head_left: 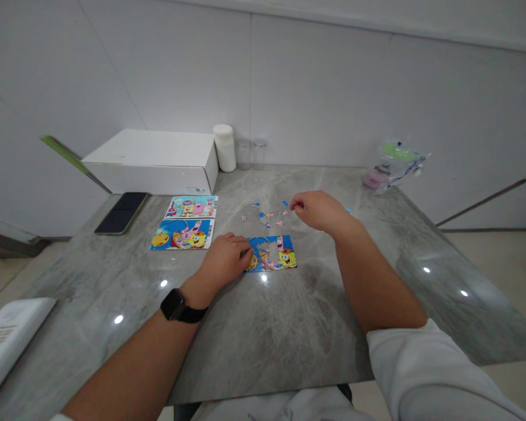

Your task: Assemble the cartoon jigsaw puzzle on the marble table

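Observation:
A cartoon jigsaw puzzle (pixel 288 257) lies flat in front of me, blue-edged, with a gap in its middle where pieces are out. My left hand (pixel 227 257) rests over its left edge, fingers laid down and thumb touching the puzzle. Beyond the puzzle, several loose puzzle pieces (pixel 268 224) are scattered on the table. My right hand (pixel 313 209) hovers at the right of these pieces, thumb and fingertips pinched together; whatever sits between them is too small to make out. Close to its fingertips is a blue piece (pixel 285 203).
Two cartoon picture cards (pixel 184 234) lie left of the puzzle, beside a dark phone (pixel 123 213). Behind stand a white box (pixel 149 175), a white bottle (pixel 225 149) and two clear glasses (pixel 259 155). A plastic bag (pixel 392 169) sits at the back right of the grey table (pixel 289 339).

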The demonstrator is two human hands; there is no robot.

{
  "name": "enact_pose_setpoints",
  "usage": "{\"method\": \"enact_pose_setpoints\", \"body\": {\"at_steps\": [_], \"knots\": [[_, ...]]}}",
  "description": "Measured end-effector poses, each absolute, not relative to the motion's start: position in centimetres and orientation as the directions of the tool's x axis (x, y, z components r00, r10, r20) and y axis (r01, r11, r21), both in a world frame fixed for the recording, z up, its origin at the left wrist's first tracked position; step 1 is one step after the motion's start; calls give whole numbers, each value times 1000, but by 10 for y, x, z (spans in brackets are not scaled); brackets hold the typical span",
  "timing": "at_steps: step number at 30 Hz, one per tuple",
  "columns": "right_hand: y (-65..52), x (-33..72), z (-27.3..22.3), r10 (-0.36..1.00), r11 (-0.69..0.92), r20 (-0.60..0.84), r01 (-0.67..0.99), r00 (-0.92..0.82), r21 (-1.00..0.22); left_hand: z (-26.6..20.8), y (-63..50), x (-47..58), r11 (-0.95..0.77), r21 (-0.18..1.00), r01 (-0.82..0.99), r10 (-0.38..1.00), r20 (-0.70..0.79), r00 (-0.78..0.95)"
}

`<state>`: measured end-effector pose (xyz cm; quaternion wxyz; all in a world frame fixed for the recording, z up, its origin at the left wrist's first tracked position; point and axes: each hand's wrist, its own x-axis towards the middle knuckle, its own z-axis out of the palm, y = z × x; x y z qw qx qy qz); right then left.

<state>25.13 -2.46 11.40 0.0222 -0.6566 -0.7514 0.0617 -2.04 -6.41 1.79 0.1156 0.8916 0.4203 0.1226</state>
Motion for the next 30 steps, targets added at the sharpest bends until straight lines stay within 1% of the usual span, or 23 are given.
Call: {"method": "enact_pose_setpoints", "body": {"at_steps": [5, 8, 12, 17, 19, 21, 25, 28, 30], "knots": [[-23, 253, 112, 990, 125, -49, 985, -131, -115, 19, -65, -19, -606, 310, 733, 789, 111, 605], [-21, 253, 111, 989, 132, -52, 986, -138, -101, 15, -63, -19, -599, 347, 722, 794, 138, 593], [-21, 253, 112, 989, 134, -46, 988, -138, -81, 7, -58, -20, -533, 470, 703, 837, 172, 520], [-24, 255, 116, 991, 134, -11, 988, -135, -81, -1, -50, -25, -393, 665, 635, 918, 242, 314], [-25, 257, 116, 991, 135, -2, 986, -136, -93, -3, -48, -28, -376, 698, 610, 927, 280, 251], [-24, 260, 116, 988, 151, -10, 983, -153, -107, -4, -46, -30, -402, 681, 612, 915, 317, 249], [-23, 265, 110, 960, 245, -103, 958, -261, -148, -3, -45, -36, -508, 564, 651, 861, 349, 369], [-24, 267, 98, 923, 309, -175, 932, -342, -192, 1, -46, -39, -553, 492, 672, 833, 300, 466], [-27, 268, 85, 900, 367, -166, 907, -402, -206, 4, -47, -41, -574, 465, 674, 815, 251, 521]]}}
